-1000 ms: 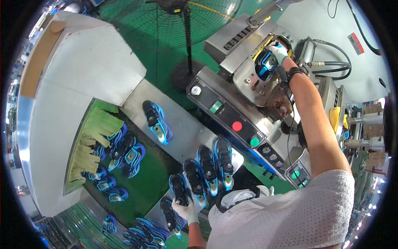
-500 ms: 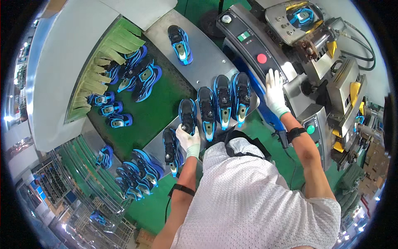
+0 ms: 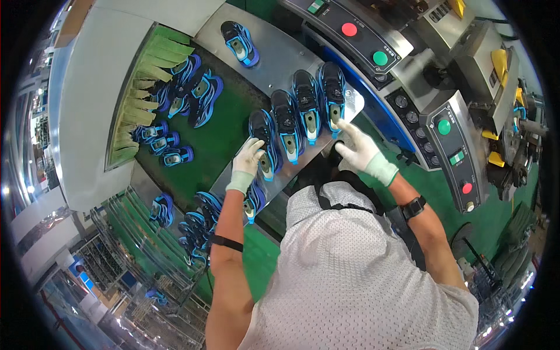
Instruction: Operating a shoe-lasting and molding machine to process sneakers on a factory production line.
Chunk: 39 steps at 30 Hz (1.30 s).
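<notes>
Several black and blue sports shoes stand in a slanting row on the metal ledge, toes pointing away from me. My left hand (image 3: 246,163), in a white glove, rests its loosely bent fingers against the left side of one shoe (image 3: 261,127). Part of another shoe (image 3: 254,199) shows just below that hand, which covers the rest. My right hand (image 3: 363,153), also gloved, has its thumb and fingers apart. Its fingertips are at the heel of the rightmost shoe (image 3: 332,87); whether they touch it I cannot tell.
A single shoe (image 3: 240,44) lies farther back on the metal ledge (image 3: 274,49). More shoes sit on a green belt (image 3: 227,125) by a fringed opening (image 3: 137,96). To the right stands a machine with a button panel (image 3: 364,41). Metal rails (image 3: 137,233) run at lower left.
My right hand has come off the machine panel and moved left to the row's rightmost shoe. My left hand has loosened from the shoe's top to its side. The view has shifted.
</notes>
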### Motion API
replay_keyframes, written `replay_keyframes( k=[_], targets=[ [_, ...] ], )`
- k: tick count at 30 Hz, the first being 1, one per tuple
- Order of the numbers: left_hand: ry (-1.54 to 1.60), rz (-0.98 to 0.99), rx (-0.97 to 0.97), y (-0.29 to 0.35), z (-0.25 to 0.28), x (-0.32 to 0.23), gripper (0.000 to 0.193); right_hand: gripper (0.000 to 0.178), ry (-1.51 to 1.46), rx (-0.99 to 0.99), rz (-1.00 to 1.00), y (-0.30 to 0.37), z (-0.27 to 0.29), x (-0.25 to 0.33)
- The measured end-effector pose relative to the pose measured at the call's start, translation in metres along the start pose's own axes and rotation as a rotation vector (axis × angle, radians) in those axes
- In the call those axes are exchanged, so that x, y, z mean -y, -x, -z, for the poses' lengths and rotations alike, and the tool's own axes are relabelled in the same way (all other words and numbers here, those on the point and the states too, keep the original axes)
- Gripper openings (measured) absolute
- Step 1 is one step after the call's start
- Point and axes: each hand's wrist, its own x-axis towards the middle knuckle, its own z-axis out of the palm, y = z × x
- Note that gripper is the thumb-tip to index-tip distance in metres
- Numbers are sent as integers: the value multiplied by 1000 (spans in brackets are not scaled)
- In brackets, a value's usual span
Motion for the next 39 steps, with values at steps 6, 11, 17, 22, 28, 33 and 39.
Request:
replay_keyframes(
  k=[6,11,17,22,28,33,39],
  targets=[
    [85,-70,298,-37,23,16,27,53,-183,140,-95,-4,-49,25],
    [140,-77,228,-35,19,12,25,57,354,50,282,-77,-104,21],
    [230,-180,89,-35,13,21,22,38,613,404,310,-138,-120,6],
    [323,-269,101,-40,13,34,21,41,356,822,-338,-189,-78,79],
    [354,-154,58,-25,3,30,50,33,496,692,-41,-203,-93,29],
    [447,266,-186,19,-48,4,102,68,164,-7,-160,-128,-123,41],
    [720,484,-294,12,-102,16,85,83,115,-346,-556,-118,-213,38]
  ],
)
